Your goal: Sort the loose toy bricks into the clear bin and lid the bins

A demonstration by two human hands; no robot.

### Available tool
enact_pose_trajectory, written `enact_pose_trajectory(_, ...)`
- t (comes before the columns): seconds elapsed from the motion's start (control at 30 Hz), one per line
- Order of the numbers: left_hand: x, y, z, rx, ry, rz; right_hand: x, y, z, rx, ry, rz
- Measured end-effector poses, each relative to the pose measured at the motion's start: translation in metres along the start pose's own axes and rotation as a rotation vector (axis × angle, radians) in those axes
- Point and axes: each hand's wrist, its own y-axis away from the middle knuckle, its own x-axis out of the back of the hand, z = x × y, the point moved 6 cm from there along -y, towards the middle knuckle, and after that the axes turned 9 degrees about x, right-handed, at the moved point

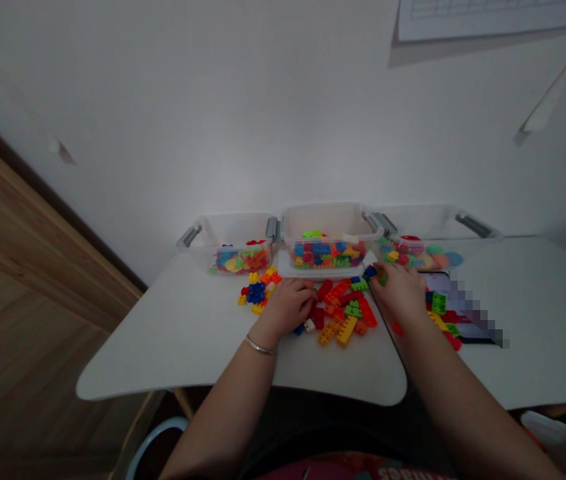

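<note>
Loose toy building bricks [347,331] in red, yellow, orange and green lie in a heap on the white table. My left hand [287,303], with a silver bangle at its wrist, is closed over the left part of the heap; whatever its fingers hold is hidden. A white brick [309,325] lies just below that palm. To the right, my right hand [400,290] pinches a green brick [379,277] at its fingertips. A dark blue brick [370,271] is right beside them. Yellow and blue bricks [257,292] sit left of my left hand.
Three clear bins stand along the wall: a left bin [197,257], a middle bin [333,227] full of bricks, and a right bin [443,230] with coloured pieces. A phone or tablet [435,283] lies right of my right hand, a green brick [439,303] near it.
</note>
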Motion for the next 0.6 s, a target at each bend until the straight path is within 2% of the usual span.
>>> enact_pose_trajectory(0.23,-0.0007,-0.0004,0.0002,-0.012,0.007,0.011,-0.0048,-0.002,-0.009,0.081,0.091,0.023)
enact_pose_trajectory(0.43,-0.002,-0.0011,-0.0008,-0.012,0.013,0.012,-0.0109,-0.0044,-0.0044,0.062,0.026,-0.038)
enact_pose_trajectory(0.6,-0.0021,-0.0003,-0.0009,-0.014,0.012,0.019,-0.0092,-0.0047,-0.0039,0.062,-0.014,-0.028)
